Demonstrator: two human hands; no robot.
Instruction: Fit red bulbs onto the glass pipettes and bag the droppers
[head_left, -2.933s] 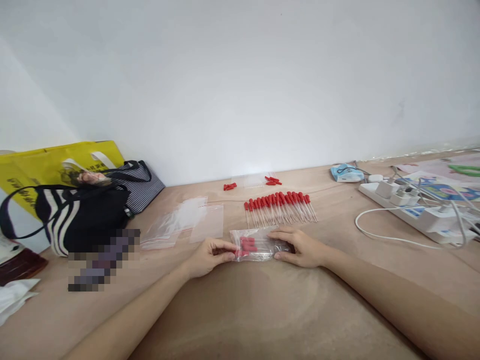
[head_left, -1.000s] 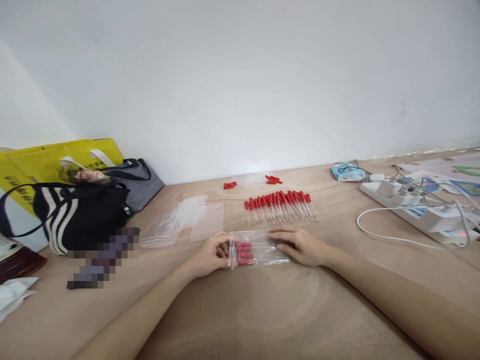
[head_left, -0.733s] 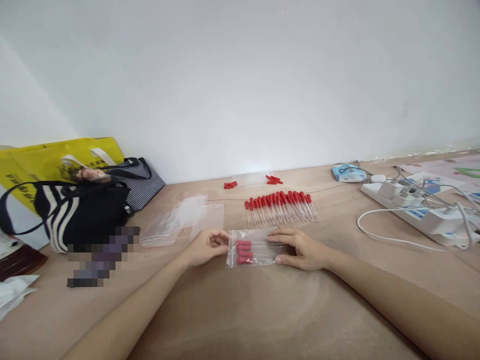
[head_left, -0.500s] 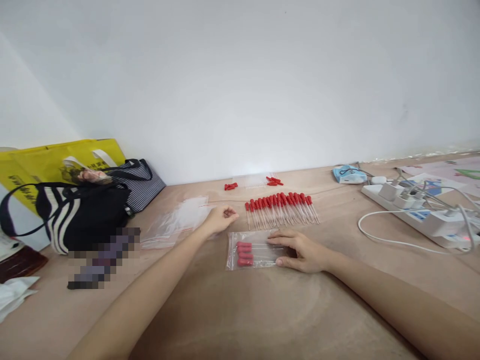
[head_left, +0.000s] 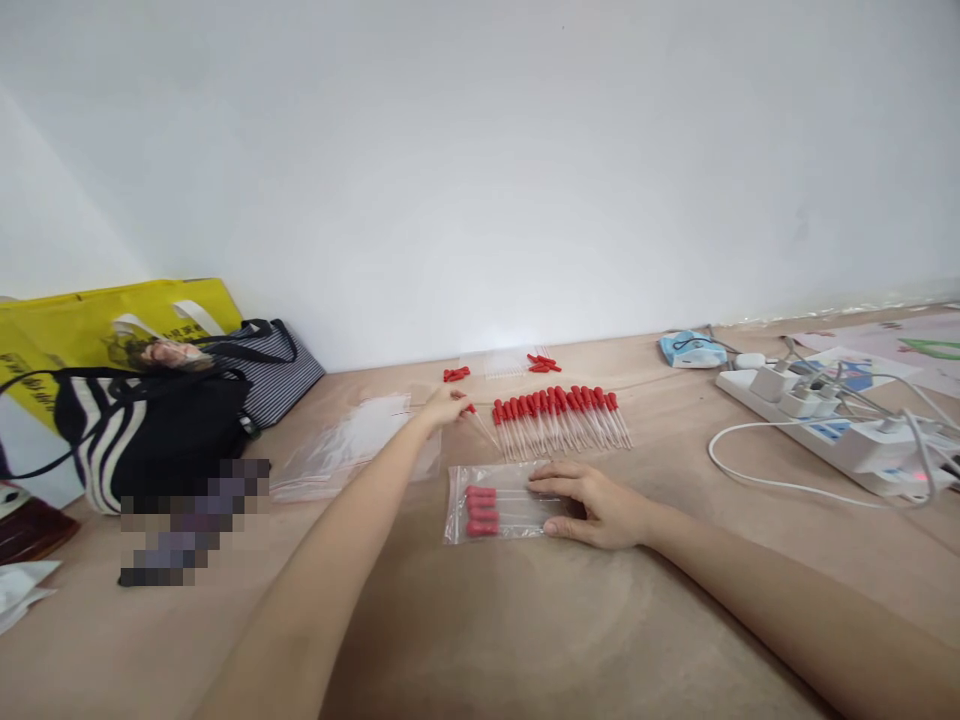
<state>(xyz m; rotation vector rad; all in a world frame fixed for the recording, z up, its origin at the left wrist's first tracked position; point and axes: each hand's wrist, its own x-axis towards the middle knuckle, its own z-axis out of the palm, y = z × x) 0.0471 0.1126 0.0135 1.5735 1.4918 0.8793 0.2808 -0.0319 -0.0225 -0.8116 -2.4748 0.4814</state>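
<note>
My left hand [head_left: 446,408] is closed, its fingers pinching a dropper [head_left: 481,424] by the red rubber bulb, with the thin clear tube slanting down toward me. Just right of it lies a row of several more red-bulbed droppers [head_left: 559,418], bulbs pointing away from me. A clear zip bag [head_left: 517,525] in front of them has several droppers inside, their bulbs at its left end. My right hand [head_left: 600,505] rests on the bag's right end, thumb and fingers apart. Some tube tips are hidden beneath that hand.
Flat clear bags [head_left: 352,445] lie left of the droppers. Loose red bulbs [head_left: 456,374] and clear tubes [head_left: 506,363] are near the wall. A power strip [head_left: 825,430] with cables and a blue mask [head_left: 691,349] are at right; a black bag [head_left: 150,435] is at left.
My left hand has moved forward and slightly left, and a dropper now shows in its fingers. My right hand stays on the bag. The whole view has shifted slightly.
</note>
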